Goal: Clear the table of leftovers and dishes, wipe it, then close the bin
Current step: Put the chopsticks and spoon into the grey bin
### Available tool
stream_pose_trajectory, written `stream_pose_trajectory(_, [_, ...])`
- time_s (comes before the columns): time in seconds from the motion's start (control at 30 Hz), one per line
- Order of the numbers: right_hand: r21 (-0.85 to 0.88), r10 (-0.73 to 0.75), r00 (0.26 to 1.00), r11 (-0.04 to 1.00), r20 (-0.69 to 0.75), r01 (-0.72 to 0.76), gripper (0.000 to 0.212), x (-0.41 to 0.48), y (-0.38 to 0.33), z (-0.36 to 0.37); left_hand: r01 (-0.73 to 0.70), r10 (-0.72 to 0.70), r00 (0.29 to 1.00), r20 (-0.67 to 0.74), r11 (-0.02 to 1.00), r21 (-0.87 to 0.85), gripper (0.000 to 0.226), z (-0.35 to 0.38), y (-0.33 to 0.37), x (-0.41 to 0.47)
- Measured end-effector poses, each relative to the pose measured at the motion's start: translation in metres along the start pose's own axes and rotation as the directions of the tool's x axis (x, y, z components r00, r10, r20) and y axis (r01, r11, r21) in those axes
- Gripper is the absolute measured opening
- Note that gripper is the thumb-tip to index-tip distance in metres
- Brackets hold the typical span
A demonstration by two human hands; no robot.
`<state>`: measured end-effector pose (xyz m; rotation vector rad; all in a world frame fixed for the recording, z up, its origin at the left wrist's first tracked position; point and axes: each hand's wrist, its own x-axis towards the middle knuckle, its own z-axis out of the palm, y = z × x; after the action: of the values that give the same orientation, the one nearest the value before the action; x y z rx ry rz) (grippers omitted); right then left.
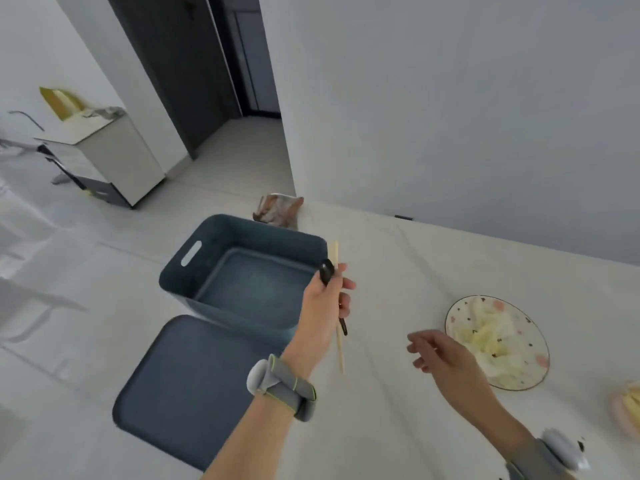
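- Chopsticks (338, 306) and a dark-handled utensil (327, 271) are clasped together in the left hand (323, 306), held above the edge of the cloth-covered surface (398, 427), their long axis running roughly 12 to 6 o'clock.
- Open blue bin (242, 268) stands on the floor just beside that hand, at about its 9 to 10 o'clock; it looks empty, and its lid (194, 389) lies flat on the floor at the bin's 6 o'clock.
- Left hand is plainly the nearer one to the bin; a short carry leftward would probably put the utensils over the opening.
- Right hand (436, 351) hovers over the surface holding nothing, fingers loosely spread, with the patterned plate (533, 341) of pale leftovers (485, 334) just beside it at 3 o'clock.
- Second dish (628, 407), holding yellowish food, is cut off at the frame's right edge, further out at 4 o'clock.
- Brownish crumpled item (278, 211) sits at the surface's far corner, beyond the bin at 12 o'clock; what it is cannot be made out.
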<state>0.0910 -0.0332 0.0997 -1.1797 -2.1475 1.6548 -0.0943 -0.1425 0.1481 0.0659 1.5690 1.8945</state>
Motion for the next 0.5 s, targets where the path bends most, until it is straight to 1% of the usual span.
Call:
stream_pose_trajectory(0.07, [0.013,-0.048,0.999,0.999,-0.023,0.048,0.017,0.012,-0.029,0.046,-0.08,0.081,0.997,-0.011,0.994,0.081,0.011,-0.043,0.032,0.026])
stream_pose_trajectory(0.1, [0.01,-0.074,0.997,0.997,-0.01,0.075,0.015,0.017,-0.042,0.066,-0.088,0.092,0.995,-0.034,0.99,0.112,0.01,-0.062,0.046,0.04])
stream_pose_trajectory(0.13, [0.002,-0.103,0.995,0.995,0.016,0.103,0.013,0.022,-0.055,0.084,-0.065,0.074,0.995,-0.062,0.989,0.13,0.009,-0.08,0.056,0.057])
stream_pose_trajectory(0.17, [-0.025,-0.123,0.991,0.992,0.046,0.124,0.012,0.029,-0.067,0.102,-0.013,0.024,0.996,-0.082,0.991,0.13,0.008,-0.098,0.063,0.073])
stream_pose_trajectory(0.23, [-0.085,-0.141,0.986,0.985,0.093,0.148,0.018,0.041,-0.084,0.128,0.138,-0.128,0.988,-0.084,0.981,0.134,0.008,-0.121,0.062,0.101])
stream_pose_trajectory(0.3, [-0.183,-0.17,0.98,0.965,0.105,0.188,0.025,0.055,-0.091,0.156,0.29,-0.285,0.957,-0.058,0.946,0.142,0.012,-0.138,0.051,0.129])
stream_pose_trajectory(0.33, [-0.228,-0.176,0.979,0.954,0.1,0.194,0.027,0.061,-0.09,0.165,0.335,-0.332,0.942,-0.046,0.929,0.159,0.013,-0.142,0.043,0.142])
stream_pose_trajectory(0.37, [-0.261,-0.176,0.981,0.946,0.087,0.193,0.03,0.064,-0.089,0.172,0.351,-0.351,0.936,-0.036,0.919,0.179,0.012,-0.142,0.034,0.152])
stream_pose_trajectory(0.47, [-0.361,-0.167,0.983,0.915,0.074,0.182,0.033,0.075,-0.08,0.185,0.303,-0.304,0.952,-0.027,0.932,0.198,0.012,-0.138,0.003,0.182])
stream_pose_trajectory(0.5, [-0.405,-0.181,0.98,0.893,0.083,0.199,0.033,0.073,-0.078,0.188,0.257,-0.255,0.966,-0.039,0.942,0.217,0.015,-0.137,-0.006,0.185])
